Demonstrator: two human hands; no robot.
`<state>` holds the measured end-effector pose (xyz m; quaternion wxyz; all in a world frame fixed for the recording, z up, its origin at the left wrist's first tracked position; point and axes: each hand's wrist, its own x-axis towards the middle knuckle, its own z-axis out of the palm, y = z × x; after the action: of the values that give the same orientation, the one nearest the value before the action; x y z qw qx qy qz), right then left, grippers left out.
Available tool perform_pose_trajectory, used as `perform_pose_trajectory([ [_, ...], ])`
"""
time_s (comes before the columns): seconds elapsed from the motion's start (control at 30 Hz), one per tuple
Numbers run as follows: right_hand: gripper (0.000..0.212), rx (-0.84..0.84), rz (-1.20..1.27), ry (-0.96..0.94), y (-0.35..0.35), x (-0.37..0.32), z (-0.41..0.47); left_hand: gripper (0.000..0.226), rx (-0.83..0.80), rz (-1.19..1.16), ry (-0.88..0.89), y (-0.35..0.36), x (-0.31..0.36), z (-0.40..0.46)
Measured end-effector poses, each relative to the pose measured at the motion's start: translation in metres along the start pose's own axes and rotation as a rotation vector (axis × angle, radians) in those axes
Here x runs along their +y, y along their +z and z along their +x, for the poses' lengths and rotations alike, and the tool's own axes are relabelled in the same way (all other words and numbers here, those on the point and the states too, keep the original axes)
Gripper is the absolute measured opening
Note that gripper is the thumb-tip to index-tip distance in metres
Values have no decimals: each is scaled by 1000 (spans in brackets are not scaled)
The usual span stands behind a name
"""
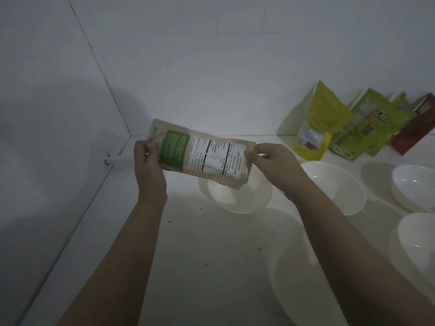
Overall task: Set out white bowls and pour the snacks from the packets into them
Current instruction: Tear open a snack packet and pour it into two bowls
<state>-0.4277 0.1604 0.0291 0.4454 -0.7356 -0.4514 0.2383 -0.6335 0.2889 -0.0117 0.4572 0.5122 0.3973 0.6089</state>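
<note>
Packet (202, 154) lies sideways mid-frame between our hands, left hand (149, 158) pinching one end, right hand (270, 161) the other, directly above the middle bowl (237, 198); tipping comes next, we reckon.

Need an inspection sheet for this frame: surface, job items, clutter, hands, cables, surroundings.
Surface: pale counter with scattered dark specks, dimly lit.
Job's things: jackfruit chips packet held sideways above a white bowl; four more white bowls, at and; all look empty where visible.
Clutter: three green packets and a dark red packet leaning on the back wall.
Hands: left hand pinches the packet's left end; right hand pinches its right end.
Cables: nothing seen.
Surroundings: white tiled walls meeting in a corner; small fitting low on the left wall.
</note>
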Motion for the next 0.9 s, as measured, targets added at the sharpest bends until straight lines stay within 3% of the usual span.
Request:
perform_pose_trajectory([
  [0.3,33,-28,-130,-20,2,-3,-1,29,9,-23,0,-6,0,2],
  [0.9,32,-27,-144,-47,11,-5,5,28,24,-16,-7,-11,-4,6],
])
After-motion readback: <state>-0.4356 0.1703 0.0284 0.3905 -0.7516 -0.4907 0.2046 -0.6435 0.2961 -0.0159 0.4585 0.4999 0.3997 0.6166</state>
